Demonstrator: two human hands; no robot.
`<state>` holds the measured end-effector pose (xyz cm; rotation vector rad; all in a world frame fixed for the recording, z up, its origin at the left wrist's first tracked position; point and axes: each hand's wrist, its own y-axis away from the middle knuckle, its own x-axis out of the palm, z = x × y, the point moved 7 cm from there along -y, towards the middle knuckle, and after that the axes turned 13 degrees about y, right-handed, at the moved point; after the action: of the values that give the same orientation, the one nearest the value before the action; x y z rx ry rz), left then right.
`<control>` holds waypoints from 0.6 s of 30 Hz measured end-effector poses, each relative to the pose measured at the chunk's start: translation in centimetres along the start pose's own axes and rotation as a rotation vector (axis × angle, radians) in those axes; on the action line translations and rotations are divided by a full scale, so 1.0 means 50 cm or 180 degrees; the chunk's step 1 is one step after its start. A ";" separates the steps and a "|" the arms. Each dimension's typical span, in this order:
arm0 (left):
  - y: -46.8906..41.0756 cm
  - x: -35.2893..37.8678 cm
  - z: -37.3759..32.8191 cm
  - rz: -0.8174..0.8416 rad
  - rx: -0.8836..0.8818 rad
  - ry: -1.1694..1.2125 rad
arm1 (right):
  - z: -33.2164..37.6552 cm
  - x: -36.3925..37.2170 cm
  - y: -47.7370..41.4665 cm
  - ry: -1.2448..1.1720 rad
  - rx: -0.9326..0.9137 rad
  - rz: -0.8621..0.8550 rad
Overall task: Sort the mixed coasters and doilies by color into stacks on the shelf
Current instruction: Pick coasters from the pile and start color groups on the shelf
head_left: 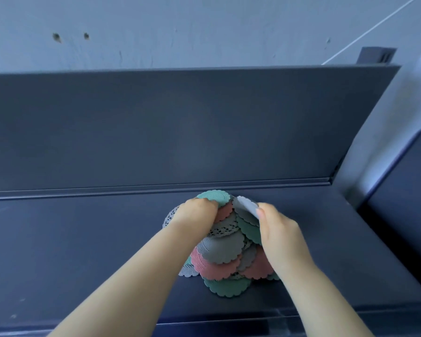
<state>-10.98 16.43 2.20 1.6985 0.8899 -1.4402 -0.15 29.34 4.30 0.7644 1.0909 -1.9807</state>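
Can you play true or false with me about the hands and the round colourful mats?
1. The right hand pinches a grey coaster tipped up off the others. True.
2. The coasters are already sorted into neat stacks by colour. False: they lie in one mixed pile.
3. The left hand is on the pile. True.
4. The pile sits on a white table. False: it sits on a dark shelf.
5. Some coasters are yellow. False: they are green, pink and grey, with pale lacy doilies among them.
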 end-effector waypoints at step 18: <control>0.090 -0.031 0.043 -0.1628 0.1094 0.1090 | 0.015 0.027 -0.002 0.0190 -0.0253 0.0009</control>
<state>-8.34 12.26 3.94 2.1179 1.4059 -1.7356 -1.10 28.32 3.66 0.7863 1.1956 -1.9110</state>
